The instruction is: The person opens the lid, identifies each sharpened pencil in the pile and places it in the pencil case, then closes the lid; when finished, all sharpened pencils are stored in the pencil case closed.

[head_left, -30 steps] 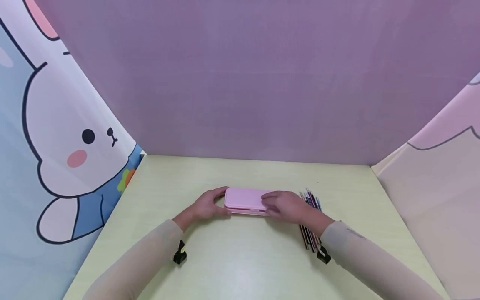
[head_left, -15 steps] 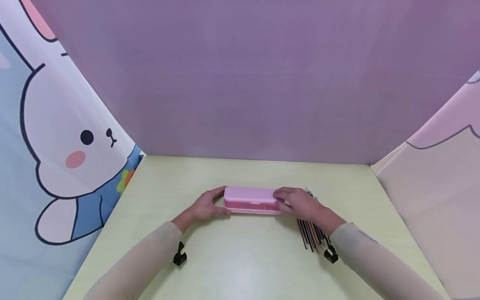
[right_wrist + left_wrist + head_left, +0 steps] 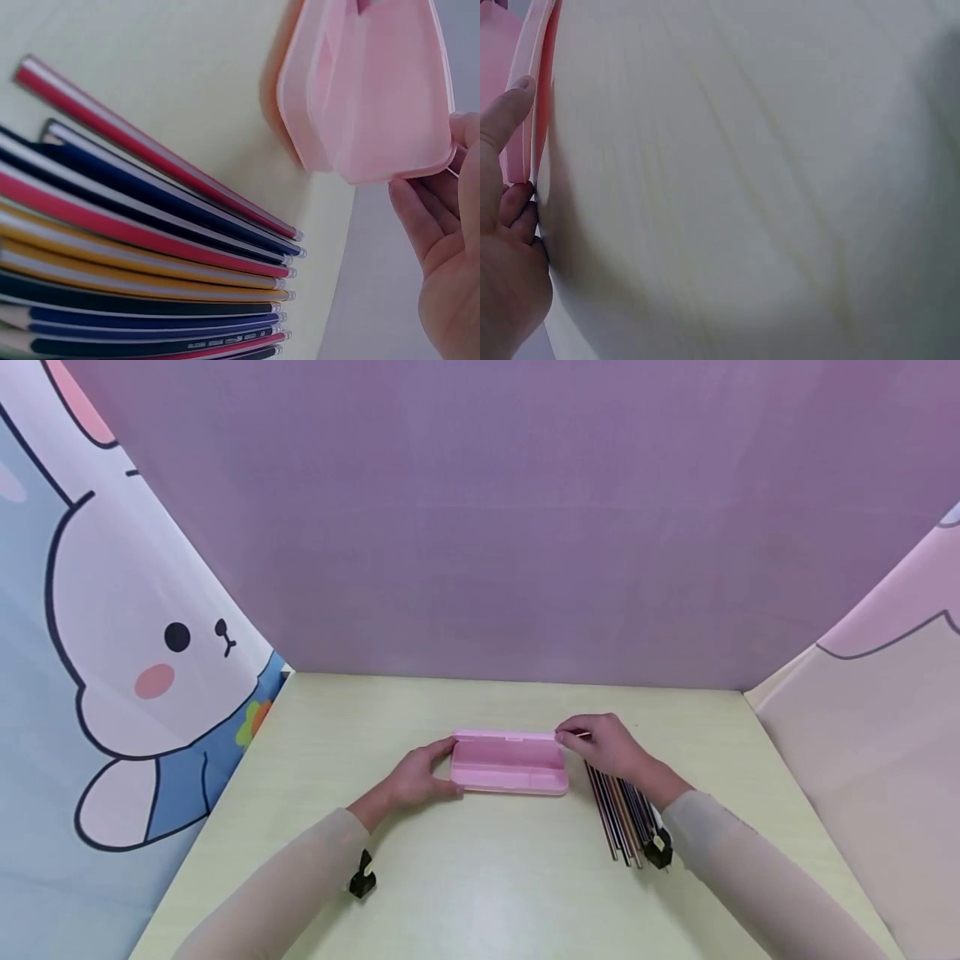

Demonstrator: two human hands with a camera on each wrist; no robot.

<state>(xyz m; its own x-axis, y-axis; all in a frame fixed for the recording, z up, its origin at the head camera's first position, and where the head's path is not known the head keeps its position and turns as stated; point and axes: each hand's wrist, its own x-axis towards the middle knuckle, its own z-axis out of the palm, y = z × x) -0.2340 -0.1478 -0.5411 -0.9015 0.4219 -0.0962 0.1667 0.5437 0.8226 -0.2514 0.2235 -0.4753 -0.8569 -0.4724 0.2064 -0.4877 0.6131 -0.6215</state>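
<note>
Lying at the middle of the pale green table (image 3: 480,877), the pink pencil case (image 3: 508,768) is open, its lid (image 3: 504,737) raised along the 12 o'clock edge. The left hand (image 3: 417,774) clasps the case's 9 o'clock end, thumb and fingers curled around it; the left wrist view shows the thumb (image 3: 502,120) laid against the pink edge (image 3: 540,75). The right hand (image 3: 609,748) pinches the lid's corner at 3 o'clock between thumb and fingertips, which the right wrist view confirms at the lid's rim (image 3: 390,161). Just beside the case at 3 o'clock to 4 o'clock lies a row of coloured pencils (image 3: 624,814), side by side; the right hand and forearm cover their far ends, so a count is not possible there. A purple backdrop (image 3: 510,518) closes off 12 o'clock, and a bunny-print cloth (image 3: 127,635) stands at 9 o'clock. Small black clips (image 3: 362,877) hang at each sleeve's wrist. The case's interior is hard to make out, and the left wrist view is mostly blurred tabletop.
</note>
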